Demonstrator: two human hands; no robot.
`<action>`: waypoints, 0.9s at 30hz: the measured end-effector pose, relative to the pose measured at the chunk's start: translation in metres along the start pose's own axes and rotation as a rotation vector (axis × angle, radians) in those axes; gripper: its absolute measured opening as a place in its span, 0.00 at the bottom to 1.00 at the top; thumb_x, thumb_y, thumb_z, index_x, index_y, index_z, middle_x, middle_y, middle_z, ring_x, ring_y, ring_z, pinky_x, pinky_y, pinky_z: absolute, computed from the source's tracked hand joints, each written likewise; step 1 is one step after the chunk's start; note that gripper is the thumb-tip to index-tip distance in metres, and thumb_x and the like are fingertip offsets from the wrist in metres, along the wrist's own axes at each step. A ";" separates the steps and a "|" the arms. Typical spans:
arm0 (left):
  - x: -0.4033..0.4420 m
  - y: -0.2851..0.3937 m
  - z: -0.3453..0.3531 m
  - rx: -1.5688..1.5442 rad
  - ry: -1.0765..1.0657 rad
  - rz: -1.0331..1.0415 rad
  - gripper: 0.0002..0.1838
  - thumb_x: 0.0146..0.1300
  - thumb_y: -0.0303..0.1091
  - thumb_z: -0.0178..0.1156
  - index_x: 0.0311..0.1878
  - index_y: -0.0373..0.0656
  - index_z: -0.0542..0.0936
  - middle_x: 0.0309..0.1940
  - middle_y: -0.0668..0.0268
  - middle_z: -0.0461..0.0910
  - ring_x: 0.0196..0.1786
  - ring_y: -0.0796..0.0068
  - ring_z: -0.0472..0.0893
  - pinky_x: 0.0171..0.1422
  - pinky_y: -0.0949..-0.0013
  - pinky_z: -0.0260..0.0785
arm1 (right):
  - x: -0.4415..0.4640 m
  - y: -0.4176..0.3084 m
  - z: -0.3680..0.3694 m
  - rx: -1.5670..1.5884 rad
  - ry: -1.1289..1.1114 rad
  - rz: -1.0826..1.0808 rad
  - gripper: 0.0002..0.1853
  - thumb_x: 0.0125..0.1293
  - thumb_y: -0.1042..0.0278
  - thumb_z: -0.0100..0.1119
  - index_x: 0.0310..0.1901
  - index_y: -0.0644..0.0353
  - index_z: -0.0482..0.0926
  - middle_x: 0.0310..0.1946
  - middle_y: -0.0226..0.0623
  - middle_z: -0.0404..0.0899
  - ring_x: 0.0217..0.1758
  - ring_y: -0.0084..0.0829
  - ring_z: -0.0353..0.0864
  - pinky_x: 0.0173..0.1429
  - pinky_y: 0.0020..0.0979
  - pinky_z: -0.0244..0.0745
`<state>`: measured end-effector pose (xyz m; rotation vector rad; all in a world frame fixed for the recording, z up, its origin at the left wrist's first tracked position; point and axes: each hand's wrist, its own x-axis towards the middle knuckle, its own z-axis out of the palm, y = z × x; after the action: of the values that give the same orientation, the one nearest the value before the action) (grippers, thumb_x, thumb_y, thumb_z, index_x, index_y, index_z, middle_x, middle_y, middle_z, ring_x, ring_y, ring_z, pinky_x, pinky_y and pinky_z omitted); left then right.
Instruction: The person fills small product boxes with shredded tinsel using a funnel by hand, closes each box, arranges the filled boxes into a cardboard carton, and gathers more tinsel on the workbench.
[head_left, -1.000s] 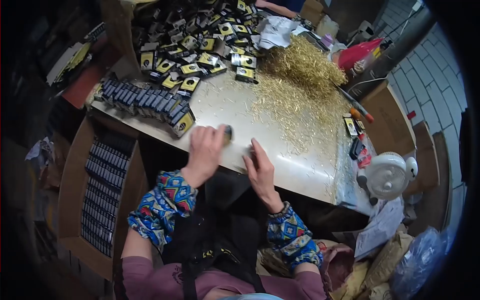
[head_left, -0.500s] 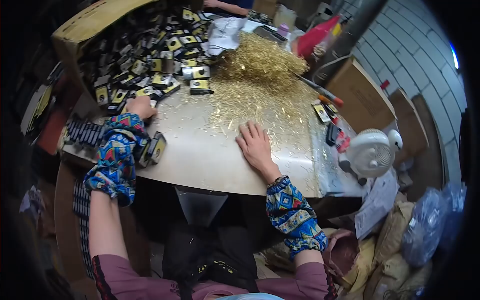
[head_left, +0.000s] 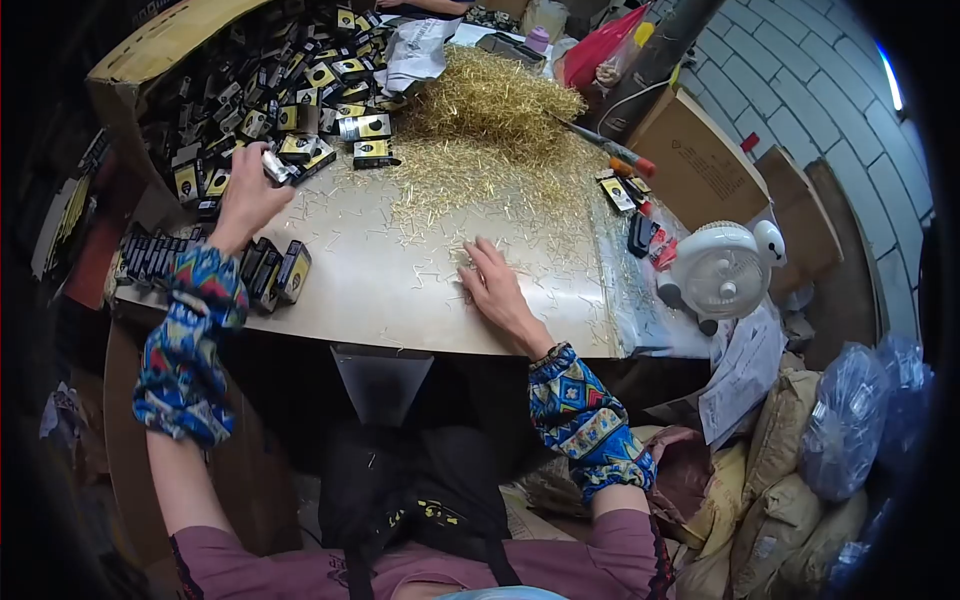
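Observation:
My left hand reaches to the near edge of a heap of small black-and-yellow boxes. Its fingers are closed on one small box, whose pale side shows at the fingertips. Below that wrist, a few of these boxes stand upright side by side near the table edge, with a longer row of them to their left. My right hand lies on the metal-looking tabletop, fingers stretched out and holding nothing. Loose gold-coloured pins are scattered just beyond it.
A large mound of thin gold pins rises at the back. On the right are an orange-ended tool, a white fan and a cardboard box. Another person's arm shows at the far edge. Sacks stand at the lower right.
My left hand has moved forward from the upright boxes to the heap and now holds a small box. My right hand stays flat on the table. The whole view has shifted slightly.

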<state>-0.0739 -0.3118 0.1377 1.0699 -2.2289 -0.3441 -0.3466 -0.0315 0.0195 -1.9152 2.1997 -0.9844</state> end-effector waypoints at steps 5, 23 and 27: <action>-0.097 0.059 0.023 -0.394 -0.121 0.174 0.38 0.46 0.34 0.71 0.61 0.35 0.66 0.51 0.50 0.71 0.53 0.49 0.76 0.58 0.55 0.72 | 0.005 -0.024 0.017 0.103 0.033 -0.079 0.22 0.73 0.63 0.54 0.64 0.64 0.70 0.67 0.56 0.67 0.75 0.57 0.61 0.76 0.60 0.54; -0.324 -0.014 0.031 -1.177 -0.400 -1.047 0.13 0.74 0.34 0.50 0.58 0.46 0.74 0.43 0.70 0.80 0.41 0.81 0.82 0.38 0.74 0.79 | 0.008 -0.082 0.054 -0.082 -0.084 -0.202 0.25 0.76 0.57 0.48 0.68 0.62 0.68 0.71 0.54 0.63 0.76 0.53 0.59 0.77 0.52 0.55; -0.372 -0.004 0.072 -1.045 -0.555 -1.041 0.13 0.69 0.32 0.61 0.54 0.43 0.77 0.41 0.70 0.79 0.42 0.83 0.78 0.41 0.76 0.71 | -0.015 -0.124 0.073 -0.084 -0.099 -0.211 0.24 0.77 0.61 0.47 0.67 0.68 0.67 0.70 0.54 0.65 0.76 0.52 0.60 0.77 0.51 0.55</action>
<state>0.0561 -0.0295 -0.0798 1.4475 -1.2255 -2.1360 -0.2029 -0.0505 0.0181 -2.2183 2.0495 -0.8122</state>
